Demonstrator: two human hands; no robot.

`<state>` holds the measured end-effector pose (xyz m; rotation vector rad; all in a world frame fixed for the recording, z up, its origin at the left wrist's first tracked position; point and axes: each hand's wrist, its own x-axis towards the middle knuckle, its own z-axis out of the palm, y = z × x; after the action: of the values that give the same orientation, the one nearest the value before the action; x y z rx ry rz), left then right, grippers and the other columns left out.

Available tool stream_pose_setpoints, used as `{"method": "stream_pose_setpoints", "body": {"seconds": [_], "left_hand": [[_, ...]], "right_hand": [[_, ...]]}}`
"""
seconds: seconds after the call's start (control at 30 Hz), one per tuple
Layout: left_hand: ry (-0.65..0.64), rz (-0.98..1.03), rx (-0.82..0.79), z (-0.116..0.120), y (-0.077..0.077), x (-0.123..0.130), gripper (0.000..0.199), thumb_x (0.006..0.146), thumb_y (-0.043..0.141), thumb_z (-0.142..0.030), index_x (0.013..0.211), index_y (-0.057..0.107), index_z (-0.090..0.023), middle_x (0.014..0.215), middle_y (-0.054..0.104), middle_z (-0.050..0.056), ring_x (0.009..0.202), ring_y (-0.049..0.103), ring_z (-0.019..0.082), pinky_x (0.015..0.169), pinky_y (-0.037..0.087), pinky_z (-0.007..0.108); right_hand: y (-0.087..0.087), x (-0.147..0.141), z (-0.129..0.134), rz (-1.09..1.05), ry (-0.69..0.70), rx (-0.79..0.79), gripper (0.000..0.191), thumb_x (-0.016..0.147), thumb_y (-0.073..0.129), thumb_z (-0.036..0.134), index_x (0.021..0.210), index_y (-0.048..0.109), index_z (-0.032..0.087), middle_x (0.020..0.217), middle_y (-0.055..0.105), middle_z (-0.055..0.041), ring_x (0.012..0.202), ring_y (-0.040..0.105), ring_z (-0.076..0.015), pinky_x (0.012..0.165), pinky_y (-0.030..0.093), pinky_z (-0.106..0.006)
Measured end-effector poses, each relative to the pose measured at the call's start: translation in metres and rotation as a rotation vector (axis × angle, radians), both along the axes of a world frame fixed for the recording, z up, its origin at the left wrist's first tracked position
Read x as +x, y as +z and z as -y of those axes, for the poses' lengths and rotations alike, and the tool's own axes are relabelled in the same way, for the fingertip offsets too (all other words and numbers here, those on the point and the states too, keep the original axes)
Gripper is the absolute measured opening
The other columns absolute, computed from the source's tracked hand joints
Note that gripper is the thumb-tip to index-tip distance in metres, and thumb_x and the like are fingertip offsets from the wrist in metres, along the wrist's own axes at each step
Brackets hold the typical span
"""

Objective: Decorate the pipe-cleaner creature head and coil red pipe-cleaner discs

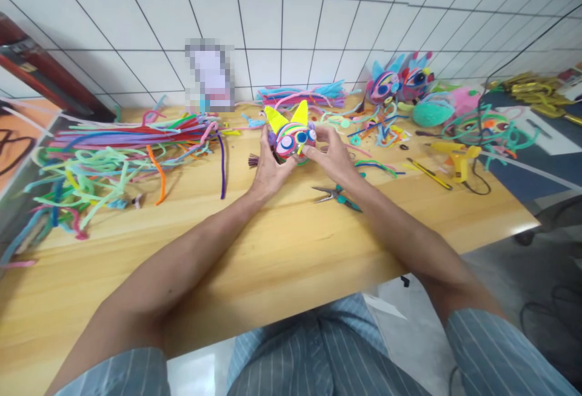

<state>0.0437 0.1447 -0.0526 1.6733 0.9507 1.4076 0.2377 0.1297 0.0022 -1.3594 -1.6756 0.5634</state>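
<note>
Both my hands hold a craft animal head [296, 131] upright above the wooden table. It has pointed yellow ears, round blue and white eyes and coloured bands. My left hand [271, 165] wraps its left side, thumb at the lower front. My right hand [334, 152] grips the right side, its fingers pressed near a small yellow piece below the eyes. Whether the fingers pinch that piece, I cannot tell. Just below my right hand lie pliers [337, 196] with teal handles, jaws apart.
Pipe cleaners [136, 138] are heaped at the left; another bundle [302, 94] lies by the tiled wall. Finished-looking craft heads [384, 85] stand at the back right. A yellow glue gun [458, 159] with a cord and a yellow pencil-like tool [430, 174] lie at the right.
</note>
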Motion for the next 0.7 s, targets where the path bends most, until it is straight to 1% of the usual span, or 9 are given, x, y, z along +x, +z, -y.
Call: {"method": "stream_pose_setpoints", "body": {"seconds": [0.07, 0.2, 0.3, 0.4, 0.5, 0.7], "left_hand": [[-0.009, 0.000, -0.002, 0.0007, 0.0012, 0.0000, 0.113, 0.085, 0.089, -0.056, 0.171, 0.020, -0.031, 0.182, 0.023, 0.016, 0.172, 0.020, 0.035, 0.140, 0.020, 0.056], [-0.029, 0.009, -0.005, 0.0001, 0.0014, 0.0006, 0.114, 0.086, 0.090, -0.052, 0.171, 0.018, -0.031, 0.182, 0.024, 0.016, 0.172, 0.017, 0.035, 0.140, 0.018, 0.058], [-0.019, 0.005, 0.003, -0.0009, -0.0006, 0.0010, 0.114, 0.085, 0.090, -0.052, 0.172, 0.018, -0.031, 0.183, 0.021, 0.015, 0.172, 0.015, 0.035, 0.140, 0.017, 0.057], [0.003, -0.002, -0.002, -0.0012, -0.0029, 0.0009, 0.114, 0.085, 0.089, -0.053, 0.172, 0.018, -0.031, 0.184, 0.020, 0.014, 0.172, 0.016, 0.035, 0.140, 0.017, 0.055], [0.011, -0.001, -0.004, -0.0014, -0.0043, 0.0007, 0.114, 0.086, 0.089, -0.053, 0.172, 0.018, -0.032, 0.183, 0.021, 0.014, 0.172, 0.018, 0.035, 0.140, 0.018, 0.053], [0.022, -0.010, 0.029, -0.0026, -0.0056, 0.0010, 0.111, 0.086, 0.088, -0.058, 0.171, 0.022, -0.031, 0.182, 0.024, 0.015, 0.171, 0.023, 0.035, 0.139, 0.024, 0.052]], "right_hand": [[-0.0033, -0.0002, -0.0021, -0.027, 0.019, -0.021, 0.050, 0.086, 0.076, 0.040, 0.132, 0.061, 0.027, 0.138, 0.071, -0.0097, 0.124, 0.067, -0.0283, 0.101, 0.058, -0.048], [-0.0016, 0.0018, -0.0015, -0.058, 0.014, -0.030, 0.043, 0.084, 0.076, 0.040, 0.121, 0.063, 0.024, 0.130, 0.073, -0.0104, 0.116, 0.070, -0.0279, 0.097, 0.059, -0.046], [0.0004, 0.0004, -0.0009, -0.080, 0.011, -0.041, 0.039, 0.083, 0.076, 0.040, 0.117, 0.062, 0.025, 0.127, 0.073, -0.0089, 0.114, 0.071, -0.0271, 0.093, 0.059, -0.044], [0.0004, -0.0014, -0.0007, -0.112, 0.007, -0.050, 0.037, 0.083, 0.076, 0.038, 0.114, 0.062, 0.026, 0.125, 0.073, -0.0063, 0.114, 0.070, -0.0264, 0.091, 0.059, -0.042], [-0.0003, -0.0020, -0.0006, -0.139, 0.009, -0.059, 0.036, 0.082, 0.076, 0.036, 0.113, 0.061, 0.027, 0.124, 0.074, -0.0052, 0.114, 0.070, -0.0258, 0.089, 0.059, -0.041], [0.0030, -0.0022, 0.0019, -0.156, 0.023, -0.067, 0.037, 0.082, 0.074, 0.036, 0.115, 0.059, 0.025, 0.125, 0.072, -0.0069, 0.116, 0.070, -0.0269, 0.093, 0.059, -0.043]]}}
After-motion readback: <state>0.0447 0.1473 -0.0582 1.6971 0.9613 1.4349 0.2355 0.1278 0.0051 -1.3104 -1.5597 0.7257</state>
